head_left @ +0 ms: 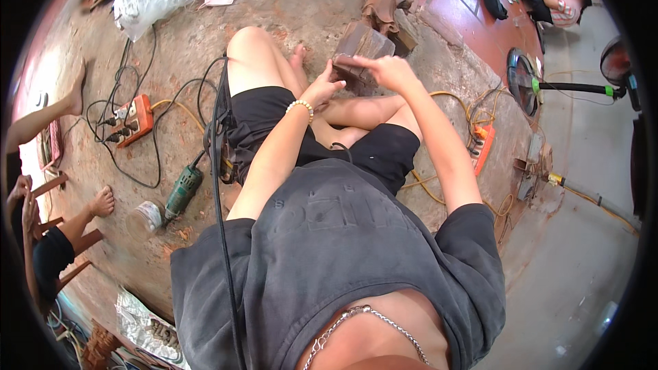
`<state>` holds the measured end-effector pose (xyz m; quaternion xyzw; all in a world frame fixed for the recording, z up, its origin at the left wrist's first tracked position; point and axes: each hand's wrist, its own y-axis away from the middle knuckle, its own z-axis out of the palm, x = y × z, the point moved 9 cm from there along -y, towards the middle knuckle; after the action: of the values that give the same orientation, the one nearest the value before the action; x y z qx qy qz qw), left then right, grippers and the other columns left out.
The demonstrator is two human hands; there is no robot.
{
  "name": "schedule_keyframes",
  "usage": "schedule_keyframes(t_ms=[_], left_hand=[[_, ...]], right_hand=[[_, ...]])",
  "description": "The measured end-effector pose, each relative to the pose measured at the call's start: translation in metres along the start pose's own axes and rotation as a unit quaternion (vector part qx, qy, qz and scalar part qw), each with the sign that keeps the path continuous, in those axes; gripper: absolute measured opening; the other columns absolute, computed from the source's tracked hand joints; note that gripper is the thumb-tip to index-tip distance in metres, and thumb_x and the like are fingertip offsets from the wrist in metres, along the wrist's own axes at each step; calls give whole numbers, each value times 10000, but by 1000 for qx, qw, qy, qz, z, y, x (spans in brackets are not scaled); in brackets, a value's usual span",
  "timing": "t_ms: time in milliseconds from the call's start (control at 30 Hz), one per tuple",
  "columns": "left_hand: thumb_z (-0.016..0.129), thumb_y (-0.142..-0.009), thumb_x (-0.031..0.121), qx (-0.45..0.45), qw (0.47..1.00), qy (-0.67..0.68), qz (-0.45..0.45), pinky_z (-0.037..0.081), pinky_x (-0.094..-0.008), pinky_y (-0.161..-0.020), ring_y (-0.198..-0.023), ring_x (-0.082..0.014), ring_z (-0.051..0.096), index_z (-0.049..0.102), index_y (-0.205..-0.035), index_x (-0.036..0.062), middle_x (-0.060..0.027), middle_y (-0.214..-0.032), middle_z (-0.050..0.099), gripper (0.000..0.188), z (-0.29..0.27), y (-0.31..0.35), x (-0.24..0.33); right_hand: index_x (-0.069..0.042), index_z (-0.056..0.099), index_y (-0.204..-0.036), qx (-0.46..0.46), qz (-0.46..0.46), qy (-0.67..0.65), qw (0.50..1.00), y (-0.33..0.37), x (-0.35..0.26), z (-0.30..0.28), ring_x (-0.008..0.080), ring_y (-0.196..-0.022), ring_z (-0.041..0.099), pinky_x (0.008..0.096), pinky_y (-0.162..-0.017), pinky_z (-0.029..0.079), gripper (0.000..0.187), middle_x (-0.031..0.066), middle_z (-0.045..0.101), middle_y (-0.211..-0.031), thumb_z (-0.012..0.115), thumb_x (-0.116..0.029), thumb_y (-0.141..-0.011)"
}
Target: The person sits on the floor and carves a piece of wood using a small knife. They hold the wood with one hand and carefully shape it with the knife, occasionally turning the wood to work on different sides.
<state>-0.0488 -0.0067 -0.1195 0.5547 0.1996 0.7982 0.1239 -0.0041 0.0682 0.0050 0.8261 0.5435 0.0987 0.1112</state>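
Over my crossed legs, both my hands meet at a small flat brown piece (348,61) that looks like wood. My left hand (323,90), with a beaded bracelet at the wrist, is at its near left end; the fingers seem closed on its edge. My right hand (389,72) reaches it from the right, index finger stretched along the piece and the other fingers curled. What those curled fingers hold, if anything, is hidden. Just beyond is a brown block (370,42), in front of a carved, irregular brown piece (386,1).
On the left lie an orange power strip (135,121), black cables, a green power tool (184,192) and a plastic tub (144,219). A cable runs over my shirt. Another orange strip (483,149) and a fan (524,82) are at right. Other people sit left and far right.
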Motion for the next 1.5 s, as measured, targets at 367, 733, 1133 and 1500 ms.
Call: schedule_keyframes(t_ms=[367,733,1133,1500], left_hand=[[480,-756,109,52,997,-13,-59,371,-314,-698,-980,-201,402,38,-1274,231,-134,-1215,325,692,-8,14,4],[494,-740,132,63,995,-47,-62,397,-285,-607,-824,-153,432,55,-1271,274,-102,-1157,363,703,-11,12,7],[490,-721,70,63,994,-88,12,396,-238,-511,-664,-125,450,53,-1277,207,-100,-945,476,720,-14,-3,-9],[486,-731,54,74,996,-16,-41,405,-275,-596,-820,-186,443,41,-1276,239,-154,-1069,417,728,-16,2,-7]], right_hand=[[-339,427,-1095,77,186,-191,961,-8,39,3,306,-732,546,382,-669,439,410,149,560,-824,472,-162,-729],[-400,414,-1081,137,177,-203,953,24,28,31,364,-696,531,432,-621,431,430,186,553,-742,501,-186,-717],[-271,352,-1164,254,302,-221,892,37,64,25,365,-627,527,434,-561,423,448,197,544,-711,431,-125,-748],[-313,326,-1174,185,188,-199,944,37,71,27,343,-607,528,414,-566,430,528,161,546,-672,456,-94,-711]])
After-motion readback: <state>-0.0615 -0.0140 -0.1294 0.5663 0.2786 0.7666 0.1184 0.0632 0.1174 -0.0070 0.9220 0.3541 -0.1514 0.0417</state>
